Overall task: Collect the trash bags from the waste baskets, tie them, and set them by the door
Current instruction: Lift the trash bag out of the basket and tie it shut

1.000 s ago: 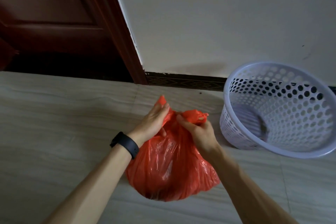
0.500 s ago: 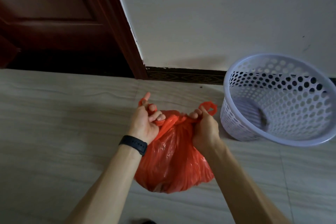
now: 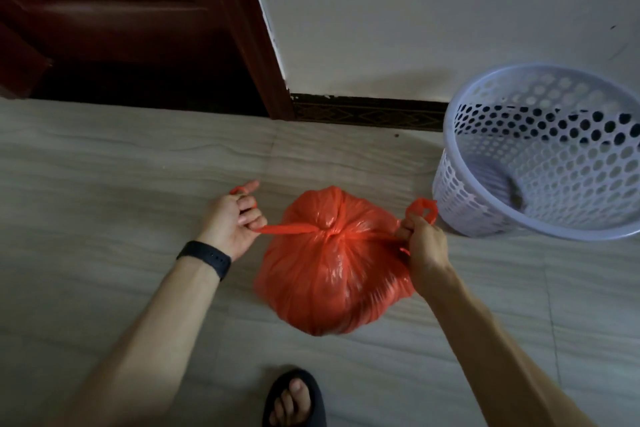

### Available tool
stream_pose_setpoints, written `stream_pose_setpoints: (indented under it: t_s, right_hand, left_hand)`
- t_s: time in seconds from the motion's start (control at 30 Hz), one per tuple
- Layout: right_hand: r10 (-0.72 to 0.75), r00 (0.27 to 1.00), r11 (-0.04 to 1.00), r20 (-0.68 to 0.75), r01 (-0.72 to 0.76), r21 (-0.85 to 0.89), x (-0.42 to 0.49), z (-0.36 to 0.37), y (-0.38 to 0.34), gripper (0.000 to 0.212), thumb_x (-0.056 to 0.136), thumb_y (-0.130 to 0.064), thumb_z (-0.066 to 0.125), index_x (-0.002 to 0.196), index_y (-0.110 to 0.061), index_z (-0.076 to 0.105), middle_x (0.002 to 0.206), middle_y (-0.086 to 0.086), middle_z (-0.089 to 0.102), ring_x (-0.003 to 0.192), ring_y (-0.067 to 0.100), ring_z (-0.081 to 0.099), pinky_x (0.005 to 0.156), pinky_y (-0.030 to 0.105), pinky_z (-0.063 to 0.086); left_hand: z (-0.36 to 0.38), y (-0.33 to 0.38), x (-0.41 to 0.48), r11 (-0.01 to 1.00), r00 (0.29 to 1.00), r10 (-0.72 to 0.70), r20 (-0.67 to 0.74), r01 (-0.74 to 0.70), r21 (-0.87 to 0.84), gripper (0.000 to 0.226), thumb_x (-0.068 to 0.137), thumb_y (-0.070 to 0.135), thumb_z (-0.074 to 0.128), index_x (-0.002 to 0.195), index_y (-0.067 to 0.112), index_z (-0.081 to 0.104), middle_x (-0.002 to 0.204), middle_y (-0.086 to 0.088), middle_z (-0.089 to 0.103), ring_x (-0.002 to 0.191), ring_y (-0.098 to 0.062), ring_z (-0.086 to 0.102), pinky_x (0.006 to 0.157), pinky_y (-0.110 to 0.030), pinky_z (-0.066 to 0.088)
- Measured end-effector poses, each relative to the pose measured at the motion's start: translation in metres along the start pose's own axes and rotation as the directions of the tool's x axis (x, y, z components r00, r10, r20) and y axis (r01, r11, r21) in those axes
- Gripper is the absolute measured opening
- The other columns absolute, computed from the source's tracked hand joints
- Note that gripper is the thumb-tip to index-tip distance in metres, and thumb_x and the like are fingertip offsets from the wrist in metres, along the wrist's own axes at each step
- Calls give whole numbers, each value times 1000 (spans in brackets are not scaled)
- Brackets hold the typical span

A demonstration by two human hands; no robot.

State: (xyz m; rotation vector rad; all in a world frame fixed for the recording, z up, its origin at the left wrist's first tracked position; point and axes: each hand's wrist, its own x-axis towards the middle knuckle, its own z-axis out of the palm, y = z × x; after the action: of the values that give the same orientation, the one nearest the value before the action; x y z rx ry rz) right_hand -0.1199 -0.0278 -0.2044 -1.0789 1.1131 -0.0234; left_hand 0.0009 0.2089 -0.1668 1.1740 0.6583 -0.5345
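Trash bag (image 3: 332,263) sits on the floor beside the emptied basket (image 3: 540,152) — left hand (image 3: 232,222) and right hand (image 3: 424,243) each grip a handle, cinching the knot; setting it by the door (image 3: 121,21) remains.

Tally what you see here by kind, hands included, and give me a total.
Red trash bag: 1
Perforated waste basket: 1
Hands: 2, left hand and right hand
Black wristband: 1
Black sandal: 1
Total: 6

Bag (image 3: 332,267) glossy orange-red. Basket (image 3: 540,156) pale lavender-white, dotted with round holes. Door (image 3: 114,21) dark red-brown. Floor (image 3: 104,163) grey, wavy-grained. Wristband (image 3: 205,257) and sandal (image 3: 313,392) black.
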Motion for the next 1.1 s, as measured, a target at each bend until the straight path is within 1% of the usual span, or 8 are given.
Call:
stream_pose_setpoints:
  t_s: [0.1, 0.2, 0.43, 0.53, 0.63, 0.73, 0.9, 1.1]
  right_hand:
    - [-68, 998, 996, 10, 68, -51, -4, 1, -13, 45, 96, -41, 56, 57, -18, 55, 49, -3, 57, 54, 18, 49, 55, 29, 38]
    - [-168, 980, 982, 104, 175, -64, -11, 0, -20, 46, 94, -49, 55, 77, -11, 74, 74, 5, 76, 73, 22, 70, 72, 33, 53]
    - [-492, 850, 789, 189, 527, -315, -21, -4, 32, 72, 84, -81, 36, 133, -31, 53, 136, 3, 56, 133, 27, 46, 113, 51, 33]
    - [-551, 800, 632, 240, 587, -506, -28, -11, 49, 96, 81, -84, 30, 144, -14, 47, 149, 10, 44, 139, 32, 35, 115, 52, 27]
    - [-599, 728, 454, 334, 652, -608, -35, -17, 58, 95, 83, -79, 31, 148, -10, 41, 151, 15, 40, 137, 35, 33, 113, 47, 25]
    - [-623, 681, 330, 386, 675, -660, -35, -20, 63, 88, 88, -77, 28, 152, -17, 31, 157, 11, 31, 137, 33, 32, 111, 48, 29]
    - [-719, 541, 128, 437, 721, -681, -39, -3, 56, 43, 103, -41, 31, 124, -16, 60, 148, 15, 46, 118, 39, 48, 97, 50, 41]
    - [-754, 587, 329, 295, 727, -603, -38, 30, 21, 30, 100, -37, 48, 93, -23, 74, 100, -9, 72, 95, 19, 59, 86, 32, 38]
  left_hand:
    - [-2, 14, -8, 997, 994, 11, 107, -19, 75, 33, 102, 29, 39, 126, 16, 57, 84, 2, 73, 79, -12, 65, 75, -34, 48]
    - [-25, 35, -24, 946, 945, -92, 314, -15, 323, 52, 93, 51, 44, 136, 25, 57, 133, 1, 63, 126, -23, 52, 105, -57, 28]
    - [-47, -5, -51, 954, 995, 14, 101, -44, 297, 34, 92, 41, 54, 119, 22, 62, 127, -3, 66, 123, -22, 58, 98, -42, 43]
    - [-25, -41, -61, 789, 986, 90, 144, -158, 594, 38, 92, 47, 54, 125, 26, 58, 130, 9, 59, 120, 0, 55, 95, -26, 42]
    - [-9, -60, -43, 611, 968, 205, 147, -244, 753, 76, 82, 73, 55, 142, 27, 46, 148, 11, 42, 139, -10, 37, 117, -37, 28]
    - [7, -68, -23, 439, 899, 405, 167, -352, 827, 72, 78, 87, 37, 121, 34, 60, 135, 2, 57, 128, -20, 51, 109, -46, 39]
    - [37, -79, -33, 382, 752, 591, 292, -580, 720, 27, 100, 41, 48, 88, 25, 67, 86, 10, 67, 81, 4, 61, 73, -14, 42]
    - [43, -79, -33, 368, 766, 584, 270, -545, 753, 35, 103, 34, 43, 70, 24, 50, 60, 8, 51, 55, 2, 51, 52, -17, 30]
